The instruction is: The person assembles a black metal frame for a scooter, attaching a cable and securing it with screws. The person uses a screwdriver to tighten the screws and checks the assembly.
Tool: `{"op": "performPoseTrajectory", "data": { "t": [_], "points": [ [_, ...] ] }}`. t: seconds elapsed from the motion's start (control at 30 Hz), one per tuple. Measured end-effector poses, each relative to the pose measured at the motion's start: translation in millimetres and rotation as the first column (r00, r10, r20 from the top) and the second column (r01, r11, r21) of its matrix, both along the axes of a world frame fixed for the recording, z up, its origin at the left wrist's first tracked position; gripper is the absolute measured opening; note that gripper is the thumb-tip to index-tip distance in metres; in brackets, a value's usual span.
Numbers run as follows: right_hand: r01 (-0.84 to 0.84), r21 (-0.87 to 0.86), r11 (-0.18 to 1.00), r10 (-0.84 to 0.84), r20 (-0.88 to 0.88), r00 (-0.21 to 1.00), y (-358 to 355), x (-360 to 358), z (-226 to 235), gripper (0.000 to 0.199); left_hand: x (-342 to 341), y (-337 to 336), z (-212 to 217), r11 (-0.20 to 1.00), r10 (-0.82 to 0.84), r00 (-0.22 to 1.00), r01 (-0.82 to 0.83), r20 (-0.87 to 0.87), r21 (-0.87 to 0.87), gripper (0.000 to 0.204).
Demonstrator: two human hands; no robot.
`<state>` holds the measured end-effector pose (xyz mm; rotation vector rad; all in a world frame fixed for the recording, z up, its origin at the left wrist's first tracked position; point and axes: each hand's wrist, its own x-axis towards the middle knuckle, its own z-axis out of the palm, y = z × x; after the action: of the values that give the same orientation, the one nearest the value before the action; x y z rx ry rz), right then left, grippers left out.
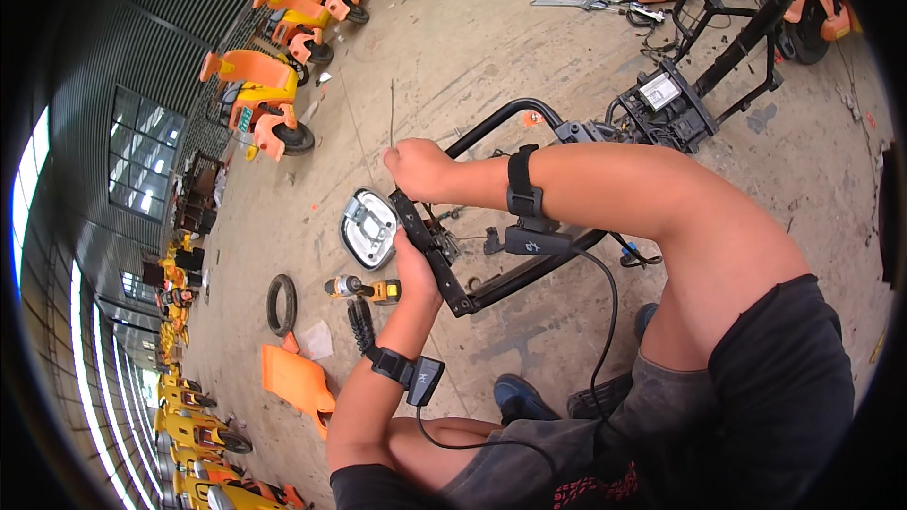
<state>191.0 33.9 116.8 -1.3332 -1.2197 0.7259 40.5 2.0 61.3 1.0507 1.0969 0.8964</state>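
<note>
Here, in the head view, the left hand [416, 269] grips the end of a black metal frame [449, 281], beside a dark-rimmed oval part [368, 225]; the right hand [418, 170] is fisted by its upper corner, contents unclear.

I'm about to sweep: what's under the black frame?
Concrete floor shows through the black frame; whatever the frame itself or the right forearm covers cannot be seen.

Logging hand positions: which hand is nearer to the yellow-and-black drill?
Left. In the picture, the left hand is just right of the drill; the right hand is farther off, higher up.
</note>
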Motion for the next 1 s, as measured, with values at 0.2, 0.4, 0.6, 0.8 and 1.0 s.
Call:
{"op": "performPoseTrajectory", "data": {
  "t": [0.2,0.4,0.6,0.8,1.0],
  "points": [
    [0.048,0.082,0.995,-0.054,0.075,0.996,10.9,-4.8,-8.3,0.048,1.7,-2.9,3.4,1.000,-0.013,1.000,0.014,0.009,-0.024,0.044],
    [-0.017,0.205,0.979,-0.009,0.128,0.992,4.0,-11.7,-4.7,0.044,-1.0,1.5,0.1,0.999,-0.038,0.999,0.038,0.017,0.014,0.042],
    [-0.214,0.340,0.916,0.137,0.237,0.962,-38.4,-9.7,0.8,0.034,-2.4,0.5,1.4,0.996,-0.067,0.998,0.067,0.006,0.055,0.043],
    [-0.318,0.390,0.864,0.216,0.284,0.934,-77.8,-3.6,-13.1,0.027,8.4,-11.4,10.6,0.987,-0.061,0.997,0.055,0.036,0.151,0.046],
    [-0.514,0.407,0.755,0.313,0.465,0.828,-112.6,0.3,-32.4,0.016,-2.7,-2.2,1.9,0.998,-0.055,0.998,0.054,0.033,0.014,0.048]
  ]
}}
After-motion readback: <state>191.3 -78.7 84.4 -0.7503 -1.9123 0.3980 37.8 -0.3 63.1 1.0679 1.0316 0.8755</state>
